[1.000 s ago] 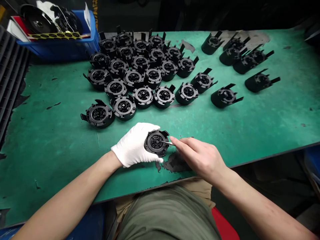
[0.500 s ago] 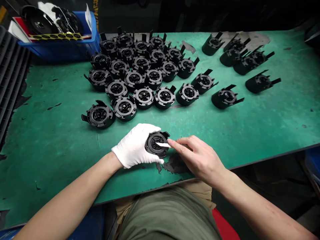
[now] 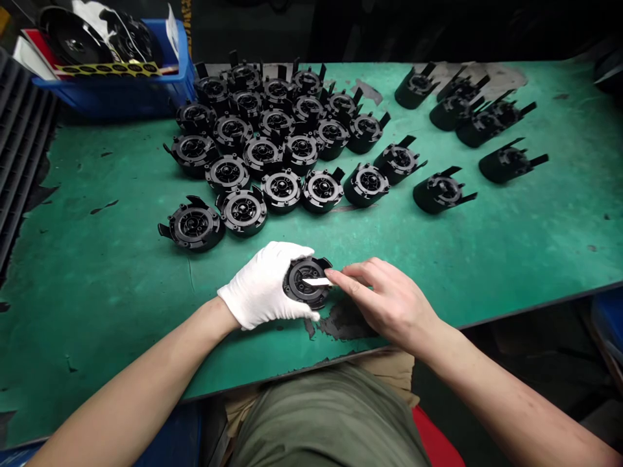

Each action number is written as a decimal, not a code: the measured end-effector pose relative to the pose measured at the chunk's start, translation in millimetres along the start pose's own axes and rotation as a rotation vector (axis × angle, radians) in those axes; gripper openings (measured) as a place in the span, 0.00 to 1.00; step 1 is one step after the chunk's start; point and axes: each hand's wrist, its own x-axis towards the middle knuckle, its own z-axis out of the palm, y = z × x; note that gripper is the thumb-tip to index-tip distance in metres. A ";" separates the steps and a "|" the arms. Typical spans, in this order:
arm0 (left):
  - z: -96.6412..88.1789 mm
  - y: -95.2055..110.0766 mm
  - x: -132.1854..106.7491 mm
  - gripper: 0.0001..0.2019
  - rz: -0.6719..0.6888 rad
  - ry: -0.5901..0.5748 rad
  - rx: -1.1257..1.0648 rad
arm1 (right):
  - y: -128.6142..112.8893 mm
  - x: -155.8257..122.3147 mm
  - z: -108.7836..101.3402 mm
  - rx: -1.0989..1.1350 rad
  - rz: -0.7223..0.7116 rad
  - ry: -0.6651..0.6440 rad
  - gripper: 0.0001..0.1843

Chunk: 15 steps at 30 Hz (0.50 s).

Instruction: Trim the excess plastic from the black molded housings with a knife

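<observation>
white-gloved left hand point(image 3: 260, 285) is clamped around a round black plastic part point(image 3: 307, 283), its fingers wrapped over the part's edge and its ribbed face turned up toward the camera. that part sits between the two hands, above the front of a green work mat point(image 3: 97, 292) and just beyond a worn black patch point(image 3: 344, 320). the bare right hand point(image 3: 389, 299) has its thumb and forefinger pinched together on a thin white strip point(image 3: 317, 281), whose tip lies over the part's central hub. whether the strip is a blade or a piece of film is too small to tell. the right fingertips are just beside the part's rim.

beyond the hands, dozens of matching black parts point(image 3: 263, 154) stand in a tight cluster on the mat, most with their round faces up and short prongs sticking out. a looser group of the same parts point(image 3: 472, 117) lies on its side toward the right. a blue plastic bin point(image 3: 111, 97) at the far left corner holds more black pieces and a yellow strip of labels point(image 3: 107, 69). a black ribbed grating point(image 3: 24, 130) runs along the mat's left side. an olive shirt point(image 3: 326, 421) shows below the front edge.
</observation>
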 end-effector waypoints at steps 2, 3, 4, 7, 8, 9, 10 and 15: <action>-0.4 0.7 0.4 0.53 -0.002 0.001 -0.006 | -0.4 0.5 1.0 -0.010 -0.005 0.003 0.32; -0.4 0.7 0.5 0.53 -0.008 -0.002 -0.009 | -1.4 0.7 1.6 -0.020 -0.005 0.005 0.32; -0.3 0.4 0.4 0.53 -0.018 -0.004 -0.011 | -2.7 0.8 2.3 -0.033 -0.002 0.010 0.32; 1.0 -1.7 -0.3 0.56 -0.059 -0.006 -0.005 | -7.9 0.1 4.1 -0.089 0.016 0.030 0.31; 1.4 -2.3 -0.6 0.57 -0.069 -0.003 0.000 | -9.6 -0.4 4.4 -0.098 0.021 0.040 0.31; 1.7 -2.6 -0.8 0.58 -0.075 0.001 0.004 | -10.9 -0.7 4.4 -0.088 0.030 0.053 0.30; 1.5 -2.6 -1.0 0.58 -0.076 0.000 0.005 | -11.7 -0.7 4.2 -0.054 0.045 0.074 0.29; -3.4 -2.7 -2.7 0.53 -0.038 -0.079 -0.061 | -8.2 8.3 4.3 0.240 0.274 0.234 0.23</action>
